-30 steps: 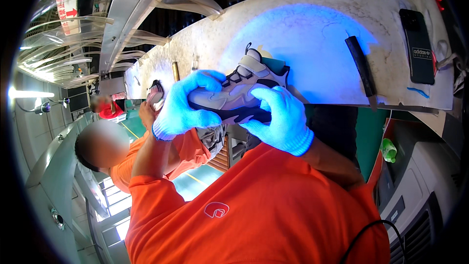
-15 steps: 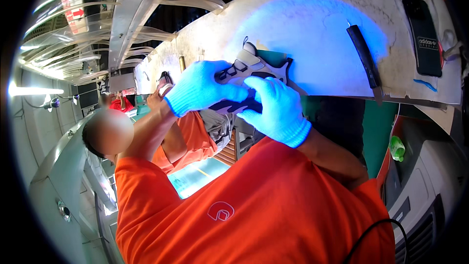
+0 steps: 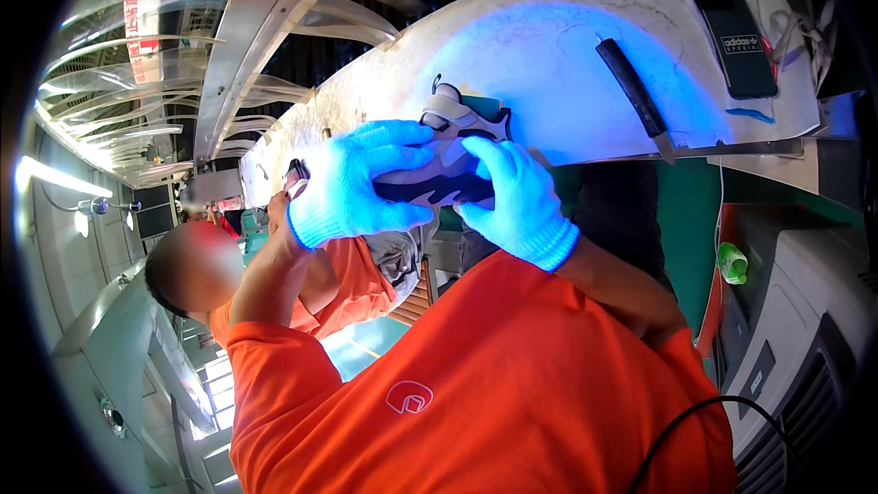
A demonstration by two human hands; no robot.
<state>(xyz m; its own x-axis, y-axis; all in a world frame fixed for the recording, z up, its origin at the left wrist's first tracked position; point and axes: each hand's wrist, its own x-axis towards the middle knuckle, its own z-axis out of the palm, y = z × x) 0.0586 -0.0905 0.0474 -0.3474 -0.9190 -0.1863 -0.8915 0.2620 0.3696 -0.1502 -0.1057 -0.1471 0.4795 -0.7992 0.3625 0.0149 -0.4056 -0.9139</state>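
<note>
A light grey sneaker (image 3: 445,152) with a teal lining and a dark band along its side lies tilted between my gloved hands, at the near edge of the workbench. My left hand (image 3: 364,181) is wrapped round its left end, fingers laid across the upper and thumb along the lower side. On the right, my right hand (image 3: 519,201) grips it between thumb and fingers over the side band. Both gloves are knitted and glow blue under the lamp light. The gloves cover parts of the shoe, including its left end.
The workbench (image 3: 558,64) carries a black-handled tool with a metal blade (image 3: 631,87), a dark phone (image 3: 733,37) and a blue strip (image 3: 752,115). A co-worker in orange (image 3: 352,279) sits at left. A grey machine (image 3: 796,293) with a green cup (image 3: 732,263) stands right.
My left hand has slid off the sneaker's lacing toward its left end, and more of the dark side band shows. My right hand keeps its grip. The view has shifted slightly.
</note>
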